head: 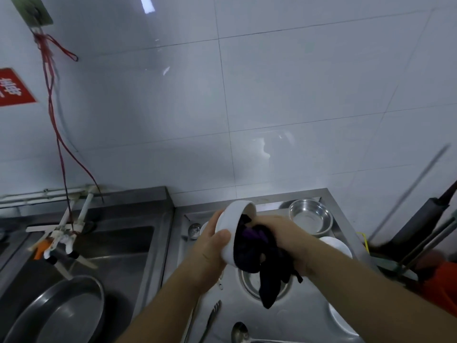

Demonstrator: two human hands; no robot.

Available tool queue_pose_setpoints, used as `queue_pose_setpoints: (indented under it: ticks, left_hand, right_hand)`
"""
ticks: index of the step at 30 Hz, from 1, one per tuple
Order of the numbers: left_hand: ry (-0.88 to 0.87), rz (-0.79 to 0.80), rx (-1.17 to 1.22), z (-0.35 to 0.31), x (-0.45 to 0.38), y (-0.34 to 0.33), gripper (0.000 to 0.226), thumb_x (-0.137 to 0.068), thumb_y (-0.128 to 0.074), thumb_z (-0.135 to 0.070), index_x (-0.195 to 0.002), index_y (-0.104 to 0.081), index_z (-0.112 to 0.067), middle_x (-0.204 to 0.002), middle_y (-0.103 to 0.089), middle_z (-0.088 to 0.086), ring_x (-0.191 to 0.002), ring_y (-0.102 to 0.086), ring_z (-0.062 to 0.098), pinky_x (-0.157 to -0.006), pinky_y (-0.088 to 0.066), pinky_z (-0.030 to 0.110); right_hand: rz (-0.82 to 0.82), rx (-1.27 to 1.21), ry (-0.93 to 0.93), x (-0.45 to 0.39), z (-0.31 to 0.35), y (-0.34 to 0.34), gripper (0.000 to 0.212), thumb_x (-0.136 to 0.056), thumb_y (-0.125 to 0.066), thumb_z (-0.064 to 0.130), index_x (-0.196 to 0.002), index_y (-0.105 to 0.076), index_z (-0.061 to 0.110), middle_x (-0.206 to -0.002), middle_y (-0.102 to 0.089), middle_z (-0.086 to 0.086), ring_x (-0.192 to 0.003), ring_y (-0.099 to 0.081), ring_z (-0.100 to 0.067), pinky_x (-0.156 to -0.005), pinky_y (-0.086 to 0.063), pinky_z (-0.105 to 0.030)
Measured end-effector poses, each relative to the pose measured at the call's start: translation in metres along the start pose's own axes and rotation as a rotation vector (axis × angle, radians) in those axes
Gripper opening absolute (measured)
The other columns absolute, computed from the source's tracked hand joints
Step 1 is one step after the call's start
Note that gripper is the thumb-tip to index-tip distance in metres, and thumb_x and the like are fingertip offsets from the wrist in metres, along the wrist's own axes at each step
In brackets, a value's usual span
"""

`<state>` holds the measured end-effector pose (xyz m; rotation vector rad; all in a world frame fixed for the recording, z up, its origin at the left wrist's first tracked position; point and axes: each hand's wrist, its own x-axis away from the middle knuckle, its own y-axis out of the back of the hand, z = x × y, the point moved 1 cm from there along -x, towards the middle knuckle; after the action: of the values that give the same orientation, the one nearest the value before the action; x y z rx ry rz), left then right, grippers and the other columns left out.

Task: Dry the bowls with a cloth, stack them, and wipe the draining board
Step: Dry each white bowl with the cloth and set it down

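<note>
- Left hand [210,246]: forearm rising from the lower centre, fingers curled round the outer wall of a white bowl [231,229], thumb lying on the rim nearest the camera.
- White bowl: held above the draining board [304,315], tipped on its side with its mouth turned to the right.
- Right hand [284,240]: forearm entering from the lower right, fingers clamped on a dark cloth [257,253] and pushed into the bowl's mouth; the fingertips are hidden.
- Dark cloth: bunched inside the bowl, one tail hanging down toward a steel bowl [249,280] below.
- On the draining board: a second steel bowl [311,215] near the wall, a white bowl [337,246] just in front of it, a spoon [239,331] and tongs [210,318] at the near edge.
- Left of the board: a sink [118,246] holding a round metal pan [57,315].
</note>
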<state>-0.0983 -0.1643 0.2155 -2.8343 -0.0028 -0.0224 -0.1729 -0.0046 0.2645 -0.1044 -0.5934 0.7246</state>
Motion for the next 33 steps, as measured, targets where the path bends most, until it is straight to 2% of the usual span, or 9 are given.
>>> queue_pose_setpoints:
  ticks: [4, 7, 10, 14, 17, 21, 24, 28, 33]
  left_hand:
    - [-0.028, 0.144, 0.124, 0.0, 0.009, 0.0, 0.097, -0.096, -0.065, -0.062, -0.152, -0.036, 0.011, -0.142, -0.052, 0.041, -0.132, -0.054, 0.05, -0.111, -0.048, 0.056]
    - [0.074, 0.069, 0.229, 0.006, 0.013, 0.003, 0.112, -0.083, -0.078, -0.067, -0.157, -0.035, 0.005, -0.143, -0.054, 0.038, -0.132, -0.058, 0.047, -0.105, -0.054, 0.05]
    - [0.012, -0.029, 0.223, 0.004, 0.009, -0.001, 0.093, -0.088, -0.075, -0.062, -0.154, -0.045, -0.003, -0.142, -0.062, 0.026, -0.132, -0.062, 0.038, -0.103, -0.056, 0.04]
    - [0.044, -0.125, 0.167, 0.003, 0.001, -0.012, 0.113, -0.073, -0.086, -0.067, -0.157, -0.039, -0.008, -0.148, -0.056, 0.03, -0.136, -0.057, 0.047, -0.112, -0.049, 0.061]
    - [0.027, -0.152, 0.21, 0.001, -0.002, -0.016, 0.118, -0.068, -0.09, -0.064, -0.158, -0.037, -0.009, -0.15, -0.055, 0.03, -0.137, -0.056, 0.049, -0.114, -0.043, 0.068]
    - [0.01, -0.151, 0.211, -0.004, -0.01, -0.013, 0.106, -0.075, -0.088, -0.059, -0.157, -0.041, -0.01, -0.148, -0.055, 0.031, -0.135, -0.057, 0.051, -0.111, -0.043, 0.073]
    - [0.034, -0.184, 0.156, -0.003, -0.013, -0.009, 0.106, -0.072, -0.09, -0.061, -0.155, -0.045, -0.014, -0.145, -0.059, 0.028, -0.132, -0.061, 0.047, -0.107, -0.048, 0.071]
    - [0.061, -0.203, 0.122, -0.001, -0.016, -0.008, 0.11, -0.068, -0.092, -0.062, -0.153, -0.045, -0.012, -0.141, -0.061, 0.03, -0.128, -0.063, 0.048, -0.101, -0.056, 0.063]
    - [0.017, -0.107, 0.15, -0.001, -0.015, -0.009, 0.094, -0.086, -0.081, -0.055, -0.157, -0.039, -0.01, -0.148, -0.051, 0.035, -0.136, -0.053, 0.055, -0.11, -0.044, 0.072]
  right_hand:
    - [0.094, -0.431, 0.007, -0.002, -0.003, -0.032, 0.018, -0.07, -0.062, 0.002, -0.074, -0.047, 0.01, -0.061, -0.041, -0.007, -0.047, -0.046, -0.017, -0.044, -0.045, -0.025]
    - [0.041, -0.631, 0.03, -0.007, -0.012, -0.038, 0.027, -0.096, -0.055, -0.004, -0.073, -0.052, 0.01, -0.053, -0.056, -0.007, -0.043, -0.055, -0.017, -0.039, -0.05, -0.022]
    - [-0.274, -0.554, 0.217, -0.004, -0.015, -0.043, 0.029, -0.106, -0.052, 0.011, -0.082, -0.066, 0.007, -0.064, -0.07, -0.01, -0.047, -0.068, -0.018, -0.04, -0.055, -0.026]
    - [-0.455, -0.347, 0.338, -0.01, -0.006, -0.042, 0.024, -0.1, -0.057, 0.012, -0.083, -0.074, 0.012, -0.074, -0.07, -0.01, -0.066, -0.071, -0.026, -0.061, -0.061, -0.038]
    - [-0.614, 0.16, 0.542, -0.009, -0.004, -0.03, 0.016, -0.101, -0.059, 0.018, -0.097, -0.074, 0.023, -0.086, -0.076, 0.004, -0.089, -0.073, -0.023, -0.085, -0.062, -0.046]
    - [-0.434, 0.926, 0.869, -0.006, -0.006, -0.006, 0.031, -0.101, -0.064, 0.013, -0.128, -0.07, 0.025, -0.119, -0.073, 0.013, -0.108, -0.067, -0.011, -0.092, -0.055, -0.032]
    - [-0.254, 1.199, 0.798, -0.005, 0.005, 0.002, 0.032, -0.099, -0.061, 0.018, -0.127, -0.07, 0.031, -0.123, -0.071, 0.016, -0.105, -0.065, -0.004, -0.09, -0.055, -0.029]
    - [-0.194, 1.147, 0.569, -0.001, 0.018, -0.001, 0.012, -0.098, -0.056, 0.031, -0.103, -0.066, 0.035, -0.083, -0.071, 0.01, -0.075, -0.068, -0.006, -0.07, -0.061, -0.036]
    - [-0.165, 0.573, 0.493, 0.005, 0.018, -0.007, 0.023, -0.09, -0.059, 0.03, -0.098, -0.074, 0.014, -0.095, -0.074, -0.014, -0.092, -0.072, -0.034, -0.088, -0.059, -0.052]
